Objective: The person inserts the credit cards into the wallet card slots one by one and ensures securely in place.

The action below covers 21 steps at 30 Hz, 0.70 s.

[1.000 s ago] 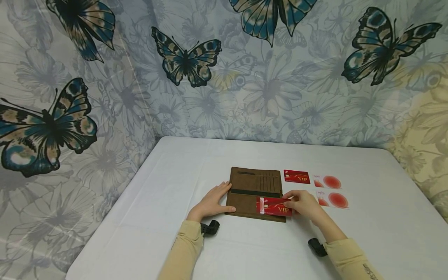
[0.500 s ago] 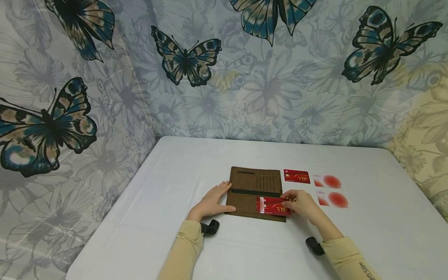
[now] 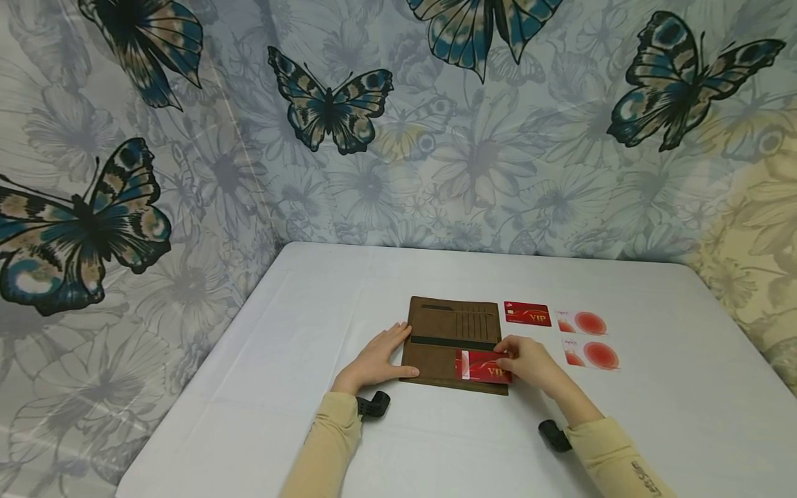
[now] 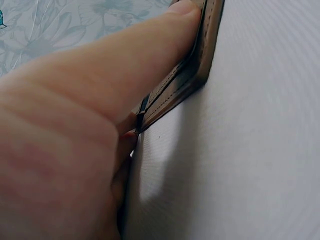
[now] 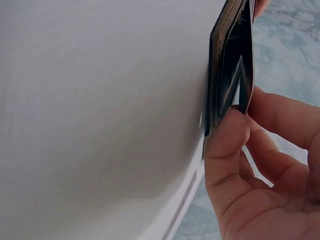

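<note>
On brown wallet (image 3: 431, 360): right fingers (image 3: 509, 343) pinching red VIP card (image 3: 480, 368); left fingers (image 3: 395, 335) straight, touching edge.

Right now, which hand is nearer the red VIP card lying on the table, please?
Right: the right hand is just on the person's side of that VIP card; the left hand is farther, touching the left edge of the wallet.
</note>
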Tool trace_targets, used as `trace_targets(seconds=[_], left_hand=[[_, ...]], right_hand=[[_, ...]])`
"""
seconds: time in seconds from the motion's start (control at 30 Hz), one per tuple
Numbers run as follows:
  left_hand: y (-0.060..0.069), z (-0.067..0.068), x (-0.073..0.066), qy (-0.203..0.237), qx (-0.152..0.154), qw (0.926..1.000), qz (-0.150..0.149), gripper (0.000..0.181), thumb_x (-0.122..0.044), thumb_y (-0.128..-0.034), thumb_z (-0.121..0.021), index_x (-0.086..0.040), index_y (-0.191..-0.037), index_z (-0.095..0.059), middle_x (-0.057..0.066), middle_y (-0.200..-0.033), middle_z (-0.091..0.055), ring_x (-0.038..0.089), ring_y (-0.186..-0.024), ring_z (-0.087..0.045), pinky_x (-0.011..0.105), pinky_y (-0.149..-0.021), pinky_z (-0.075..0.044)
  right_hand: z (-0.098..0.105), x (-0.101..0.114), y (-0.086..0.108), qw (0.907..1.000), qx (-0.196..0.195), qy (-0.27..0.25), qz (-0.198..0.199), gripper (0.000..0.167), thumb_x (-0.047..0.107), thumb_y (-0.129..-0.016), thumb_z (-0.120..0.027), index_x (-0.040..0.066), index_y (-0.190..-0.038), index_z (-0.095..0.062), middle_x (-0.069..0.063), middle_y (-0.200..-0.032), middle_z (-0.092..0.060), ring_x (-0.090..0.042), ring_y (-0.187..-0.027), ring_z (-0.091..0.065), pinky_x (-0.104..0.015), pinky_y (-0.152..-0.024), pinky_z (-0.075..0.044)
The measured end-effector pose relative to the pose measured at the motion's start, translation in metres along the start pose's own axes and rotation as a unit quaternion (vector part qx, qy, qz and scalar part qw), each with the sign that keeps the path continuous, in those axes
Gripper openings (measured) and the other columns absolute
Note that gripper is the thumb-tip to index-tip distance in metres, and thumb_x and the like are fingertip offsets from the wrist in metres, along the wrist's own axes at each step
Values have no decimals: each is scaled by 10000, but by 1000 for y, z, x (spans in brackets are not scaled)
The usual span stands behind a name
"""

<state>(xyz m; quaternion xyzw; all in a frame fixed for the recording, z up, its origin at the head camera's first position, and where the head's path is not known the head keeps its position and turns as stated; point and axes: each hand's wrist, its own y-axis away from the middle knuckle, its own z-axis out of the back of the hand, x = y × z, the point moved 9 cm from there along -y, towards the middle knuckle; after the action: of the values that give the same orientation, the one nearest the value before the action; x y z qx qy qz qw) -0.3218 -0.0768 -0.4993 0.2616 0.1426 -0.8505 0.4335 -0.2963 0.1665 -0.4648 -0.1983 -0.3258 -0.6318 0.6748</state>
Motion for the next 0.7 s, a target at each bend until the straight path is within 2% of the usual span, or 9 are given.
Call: trace_targets(seconds=[0.4, 0.7], left_hand=[[1, 1, -4, -42, -41, 10000, 14, 883, -504, -817, -644, -84, -1476, -234, 64, -1521, -178, 177, -1389, -103, 344, -1122, -93], [0, 0, -1, -62, -48, 10000, 26, 884, -513, -815, -641, -93, -1477, -234, 53, -1521, -177, 168, -1388, -102, 337, -1122, -90]], right_hand=[[-6, 15, -4, 9987, -43, 367, 362, 146, 34, -831, -668, -22, -955, -615, -51, -773, -528, -207, -732, -477, -325, -624, -457], [-10, 22, -5, 9975, -180, 557, 395, 141, 23, -824, -672, -23, -950, -629, -98, -842, -516, -234, -768, -485, -378, -676, -491]])
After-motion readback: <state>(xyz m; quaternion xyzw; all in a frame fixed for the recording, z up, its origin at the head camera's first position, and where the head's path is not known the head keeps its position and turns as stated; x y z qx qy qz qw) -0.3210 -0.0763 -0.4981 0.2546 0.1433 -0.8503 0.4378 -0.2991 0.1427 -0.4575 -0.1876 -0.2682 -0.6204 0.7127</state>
